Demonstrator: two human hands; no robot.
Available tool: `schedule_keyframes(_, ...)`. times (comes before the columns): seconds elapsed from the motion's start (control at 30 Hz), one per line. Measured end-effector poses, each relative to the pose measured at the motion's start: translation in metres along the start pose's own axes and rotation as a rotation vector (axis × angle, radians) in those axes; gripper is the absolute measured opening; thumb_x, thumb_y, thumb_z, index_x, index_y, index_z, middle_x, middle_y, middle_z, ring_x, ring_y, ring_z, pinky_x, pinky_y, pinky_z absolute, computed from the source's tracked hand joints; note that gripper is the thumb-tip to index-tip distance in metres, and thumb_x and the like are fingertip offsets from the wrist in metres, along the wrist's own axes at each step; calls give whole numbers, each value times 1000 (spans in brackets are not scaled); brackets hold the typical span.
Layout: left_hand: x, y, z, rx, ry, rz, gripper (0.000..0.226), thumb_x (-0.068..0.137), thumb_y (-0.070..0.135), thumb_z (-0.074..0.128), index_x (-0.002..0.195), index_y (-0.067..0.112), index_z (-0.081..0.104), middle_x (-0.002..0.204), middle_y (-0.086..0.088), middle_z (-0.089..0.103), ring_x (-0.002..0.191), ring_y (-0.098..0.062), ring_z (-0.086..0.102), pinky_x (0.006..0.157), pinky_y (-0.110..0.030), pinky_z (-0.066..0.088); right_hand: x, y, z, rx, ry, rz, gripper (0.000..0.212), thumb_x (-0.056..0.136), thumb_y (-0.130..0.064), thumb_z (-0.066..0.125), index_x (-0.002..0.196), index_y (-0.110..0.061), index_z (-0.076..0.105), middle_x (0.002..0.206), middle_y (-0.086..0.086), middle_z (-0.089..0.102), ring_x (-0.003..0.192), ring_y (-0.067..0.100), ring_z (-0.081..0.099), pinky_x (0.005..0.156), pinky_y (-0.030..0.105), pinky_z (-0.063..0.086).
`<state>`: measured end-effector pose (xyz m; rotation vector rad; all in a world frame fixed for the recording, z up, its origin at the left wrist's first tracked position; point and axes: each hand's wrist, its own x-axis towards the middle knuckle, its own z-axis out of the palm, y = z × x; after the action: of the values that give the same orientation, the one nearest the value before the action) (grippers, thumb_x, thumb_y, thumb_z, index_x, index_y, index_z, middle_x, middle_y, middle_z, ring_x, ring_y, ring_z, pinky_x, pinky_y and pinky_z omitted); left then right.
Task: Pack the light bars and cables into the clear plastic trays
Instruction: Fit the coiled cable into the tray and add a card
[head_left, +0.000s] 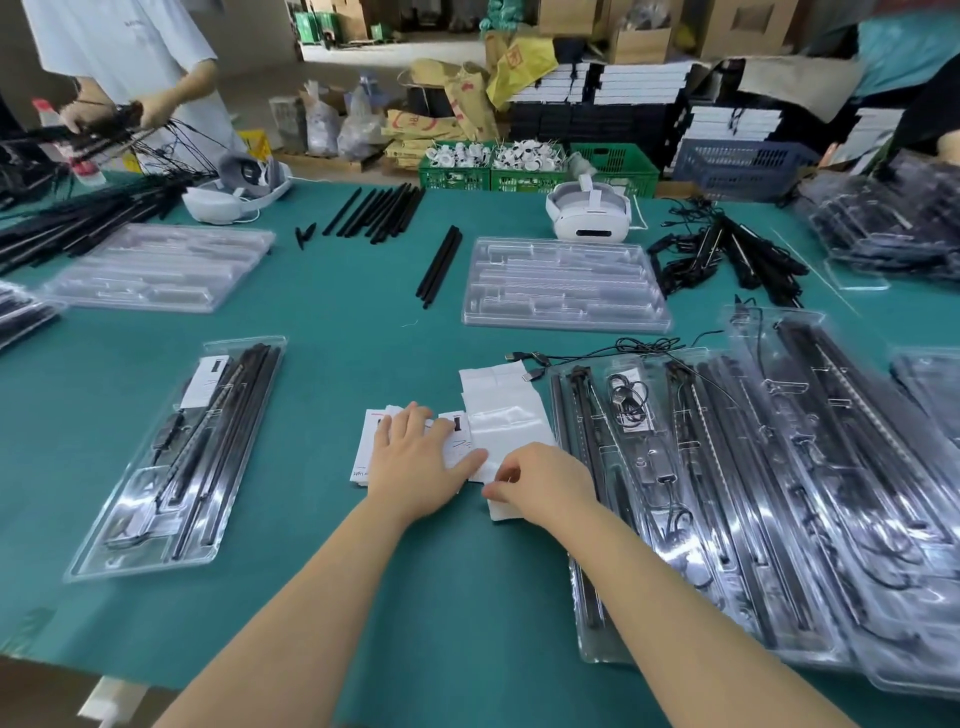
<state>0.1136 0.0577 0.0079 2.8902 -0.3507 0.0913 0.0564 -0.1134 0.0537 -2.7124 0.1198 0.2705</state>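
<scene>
My left hand (415, 457) lies flat with straight fingers on a stack of white instruction leaflets (376, 441) at the table's middle. My right hand (540, 480) pinches the edge of a white sheet (506, 512) beside a pile of white plastic bags (501, 402). A clear plastic tray (176, 457) packed with black light bars and a cable lies to the left. Overlapping packed trays (753, 493) cover the right side. Two empty clear trays (563, 283) (156, 267) sit farther back. Loose black light bars (376, 210) and cables (727, 257) lie near the far edge.
Green cloth (337, 322) covers the table. Two white headsets (589, 213) (234, 195) rest at the back. A person in a white shirt (130, 57) stands far left holding black bars. Green crates (493, 166), a blue basket (737, 166) and stacked boxes stand behind.
</scene>
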Motion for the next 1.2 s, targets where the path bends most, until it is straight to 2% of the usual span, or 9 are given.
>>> schedule_keyframes(0.13, -1, 7, -3, 31, -38, -35, 90, 71, 90, 39, 141, 33, 44, 151, -1, 32, 150, -23, 10, 122, -46, 0, 4, -1, -6, 43, -79, 23, 20, 87, -44, 69, 95, -28, 76, 85, -6, 68, 80, 17, 61, 59, 23, 39)
schedule_keyframes(0.47, 0, 9, -4, 25, -50, -48, 93, 69, 93, 41, 138, 32, 43, 148, 1, 32, 150, -22, 8, 122, -47, 1, 11, -2, -8, 55, -141, 34, 11, 88, -42, 68, 81, -34, 70, 83, -7, 67, 80, 17, 60, 57, 22, 37)
schedule_keyframes(0.6, 0, 8, -4, 25, -56, -38, 92, 70, 91, 41, 140, 32, 41, 150, -1, 30, 150, -21, 7, 123, -46, -2, 12, -3, -7, -11, -142, 31, 15, 92, -35, 61, 90, -24, 73, 92, 0, 70, 89, 24, 64, 67, 26, 43)
schedule_keyframes(0.73, 0, 8, -4, 27, -60, -34, 92, 70, 91, 41, 140, 32, 41, 149, 0, 31, 150, -21, 8, 123, -47, -2, 10, -5, -3, -34, -103, 34, 26, 92, -27, 54, 69, -15, 59, 64, 2, 52, 63, 23, 51, 55, 27, 38)
schedule_keyframes(0.8, 0, 7, -4, 31, -63, -29, 91, 70, 91, 39, 139, 32, 41, 148, 0, 31, 149, -21, 8, 123, -47, -2, 10, 0, -5, 39, -96, 62, 30, 89, -23, 56, 62, -11, 60, 57, 4, 52, 56, 23, 47, 54, 31, 42)
schedule_keyframes(0.93, 1, 7, -4, 26, -72, -34, 92, 68, 91, 38, 140, 33, 41, 149, 0, 30, 149, -21, 7, 123, -47, -2, 8, 12, -15, 301, -68, 162, 28, 87, -15, 55, 62, -13, 67, 68, 6, 74, 57, 21, 72, 56, 26, 55)
schedule_keyframes(1.0, 1, 7, -5, 31, -76, -37, 93, 68, 91, 38, 141, 33, 40, 150, 0, 29, 150, -21, 7, 123, -47, -2, 5, 16, -21, 434, -28, 209, 24, 89, -14, 55, 68, -10, 64, 66, 8, 74, 51, 18, 70, 54, 23, 54)
schedule_keyframes(1.1, 1, 7, -5, 35, -80, -38, 95, 66, 92, 36, 141, 33, 40, 150, 0, 29, 150, -22, 7, 123, -47, -2, 0, 26, -32, 690, 75, 259, 14, 92, -11, 57, 82, -6, 66, 69, 11, 71, 49, 19, 67, 63, 36, 62)
schedule_keyframes(1.2, 0, 7, -6, 35, -88, -38, 96, 65, 93, 34, 141, 33, 40, 150, 0, 29, 150, -21, 7, 123, -47, -2, -10, 39, -47, 905, 162, 246, 11, 94, -6, 60, 88, -5, 69, 69, 7, 66, 48, 13, 61, 54, 32, 59)
